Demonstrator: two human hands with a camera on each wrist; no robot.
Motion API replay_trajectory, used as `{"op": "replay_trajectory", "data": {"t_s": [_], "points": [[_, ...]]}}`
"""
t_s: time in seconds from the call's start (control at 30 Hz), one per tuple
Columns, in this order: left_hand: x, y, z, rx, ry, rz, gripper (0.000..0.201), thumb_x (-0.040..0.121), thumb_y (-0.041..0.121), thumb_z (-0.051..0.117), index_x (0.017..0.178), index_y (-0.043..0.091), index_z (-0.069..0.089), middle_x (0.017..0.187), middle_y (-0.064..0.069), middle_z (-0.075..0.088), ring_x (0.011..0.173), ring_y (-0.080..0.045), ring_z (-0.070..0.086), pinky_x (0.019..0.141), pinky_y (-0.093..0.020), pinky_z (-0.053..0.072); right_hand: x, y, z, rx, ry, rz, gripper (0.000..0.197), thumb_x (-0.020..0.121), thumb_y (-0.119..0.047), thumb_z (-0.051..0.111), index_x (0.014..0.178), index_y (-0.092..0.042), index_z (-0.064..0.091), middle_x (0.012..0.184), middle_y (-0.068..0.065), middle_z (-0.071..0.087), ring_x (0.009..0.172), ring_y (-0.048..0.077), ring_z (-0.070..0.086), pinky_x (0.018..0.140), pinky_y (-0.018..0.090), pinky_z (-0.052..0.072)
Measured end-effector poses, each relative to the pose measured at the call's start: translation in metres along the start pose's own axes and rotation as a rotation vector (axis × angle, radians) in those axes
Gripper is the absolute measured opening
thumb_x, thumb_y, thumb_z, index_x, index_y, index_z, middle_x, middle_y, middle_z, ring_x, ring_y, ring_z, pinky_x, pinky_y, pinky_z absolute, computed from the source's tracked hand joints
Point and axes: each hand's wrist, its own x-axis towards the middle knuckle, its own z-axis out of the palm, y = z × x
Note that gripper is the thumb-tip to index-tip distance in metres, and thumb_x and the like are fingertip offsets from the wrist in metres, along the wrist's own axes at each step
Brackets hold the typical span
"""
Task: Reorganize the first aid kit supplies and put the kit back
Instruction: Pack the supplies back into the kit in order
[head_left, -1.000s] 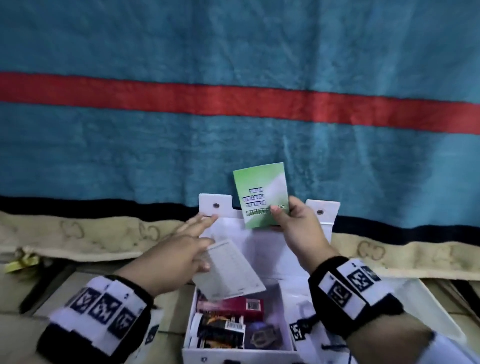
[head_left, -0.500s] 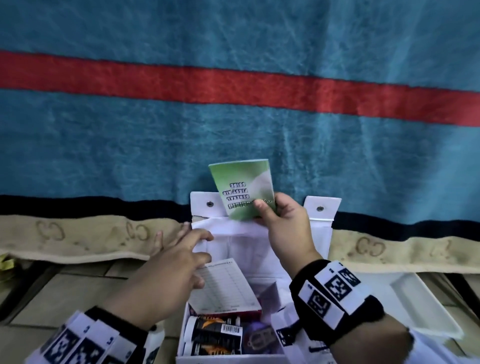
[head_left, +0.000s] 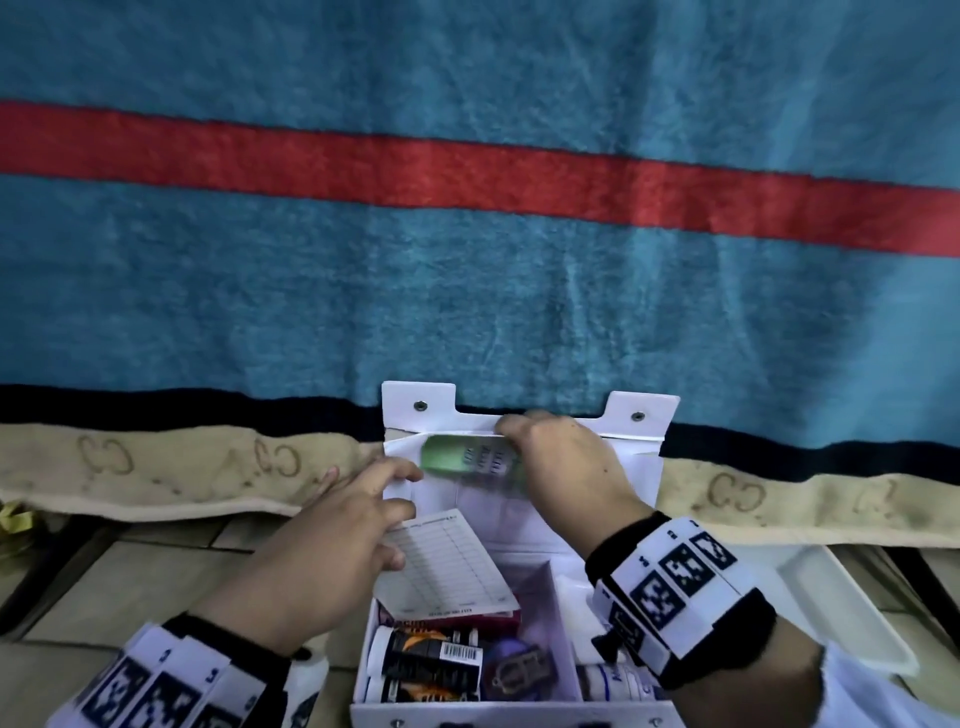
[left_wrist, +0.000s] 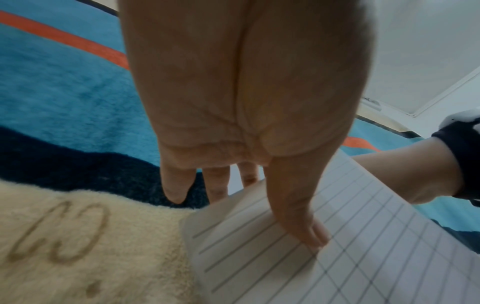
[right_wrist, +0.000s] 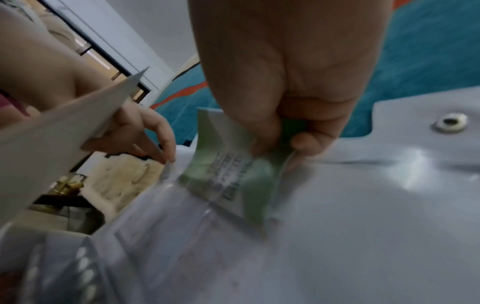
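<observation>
- Right hand (head_left: 566, 467) pinches the green packet (head_left: 467, 460) in its fingers, half inside the open kit's (head_left: 524, 525) lid pocket.
- Left hand (head_left: 332, 540) grips the lined card (head_left: 447, 571), thumb on top, above the kit's bottles (head_left: 426, 654).

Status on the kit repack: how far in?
Done: bottles and a red box sit in the open white kit box. In hand: right hand pinches the green leaflet into the lid pocket; left hand holds the lined white card. Left: card, closing, stowing.
</observation>
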Motion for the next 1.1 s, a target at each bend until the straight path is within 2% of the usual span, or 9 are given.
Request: {"op": "replay_trajectory", "data": {"t_s": [0.13,0.27,0.4,0.47,0.53,0.63,0.83,1.0,1.1], "points": [[-0.004,0.004,-0.001,-0.019,0.014,-0.005,0.015,0.092,0.032,0.055,0.083,0.035,0.044,0.141,0.026,0.016,0.102,0.009,0.022,0.115,-0.031,0.014,0.001,0.000,-0.001,-0.011,-0.090,-0.024,0.030,0.080,-0.005,0.053,0.103,-0.023,0.059,0.105,0.003,0.063,0.101,0.026,0.060,0.071,0.030,0.041],[-0.003,0.005,0.002,-0.078,0.040,0.008,0.025,0.089,0.032,0.059,0.072,0.037,0.042,0.133,0.030,0.017,0.104,0.010,0.026,0.114,-0.030,0.022,0.006,0.002,0.001,0.192,-0.018,-0.002,0.030,0.088,-0.018,0.056,0.114,-0.031,0.063,0.111,-0.002,0.065,0.102,0.019,0.061,0.083,0.028,0.047],[-0.003,0.005,0.003,-0.088,0.037,0.019,0.032,0.089,0.033,0.059,0.068,0.041,0.036,0.133,0.032,0.017,0.108,0.012,0.026,0.116,-0.029,0.018,0.005,-0.001,0.014,0.108,-0.087,-0.032,0.035,0.083,-0.013,0.057,0.110,-0.033,0.066,0.108,-0.002,0.067,0.100,0.023,0.062,0.082,0.028,0.049],[-0.002,0.006,0.004,-0.091,0.043,0.018,0.027,0.089,0.033,0.059,0.073,0.041,0.039,0.133,0.031,0.016,0.107,0.013,0.025,0.116,-0.029,0.018,0.006,-0.001,0.015,0.080,-0.124,-0.070,0.041,0.075,-0.008,0.061,0.108,-0.032,0.067,0.105,-0.001,0.069,0.100,0.023,0.062,0.085,0.029,0.047],[-0.003,0.007,0.004,-0.092,0.044,0.005,0.015,0.090,0.032,0.058,0.083,0.036,0.045,0.128,0.032,0.015,0.103,0.015,0.024,0.115,-0.027,0.017,0.007,0.000,0.011,0.056,-0.146,-0.072,0.041,0.071,-0.004,0.059,0.101,-0.030,0.069,0.099,0.000,0.071,0.095,0.024,0.062,0.077,0.027,0.045],[-0.004,0.009,0.002,-0.092,0.028,-0.016,0.012,0.091,0.032,0.057,0.087,0.035,0.046,0.127,0.034,0.014,0.105,0.015,0.022,0.116,-0.027,0.014,0.007,-0.002,0.012,0.062,-0.105,-0.031,0.038,0.080,-0.006,0.054,0.105,-0.031,0.068,0.102,0.000,0.070,0.096,0.025,0.061,0.073,0.027,0.043],[-0.003,0.014,-0.002,-0.077,0.026,-0.021,0.031,0.091,0.034,0.056,0.070,0.041,0.034,0.124,0.035,0.014,0.098,0.015,0.028,0.115,-0.027,0.015,0.007,-0.003,0.015,0.065,-0.104,-0.097,0.037,0.080,-0.006,0.053,0.104,-0.030,0.069,0.105,-0.001,0.066,0.101,0.023,0.060,0.080,0.027,0.043],[-0.004,0.017,-0.002,-0.123,0.029,-0.059,0.010,0.091,0.033,0.056,0.094,0.037,0.047,0.125,0.034,0.015,0.108,0.009,0.023,0.117,-0.029,0.016,0.004,-0.003,0.032,0.174,0.018,-0.048,0.030,0.078,-0.007,0.059,0.099,-0.025,0.071,0.102,0.000,0.067,0.100,0.023,0.059,0.083,0.029,0.047],[0.000,0.016,0.002,-0.163,0.078,-0.086,0.022,0.091,0.027,0.058,0.112,0.030,0.055,0.123,0.030,0.025,0.107,0.005,0.031,0.116,-0.030,0.020,0.003,-0.001,0.034,0.149,0.087,-0.132,0.017,0.076,-0.021,0.064,0.088,-0.025,0.076,0.086,0.000,0.068,0.087,0.025,0.062,0.077,0.030,0.041]]}}
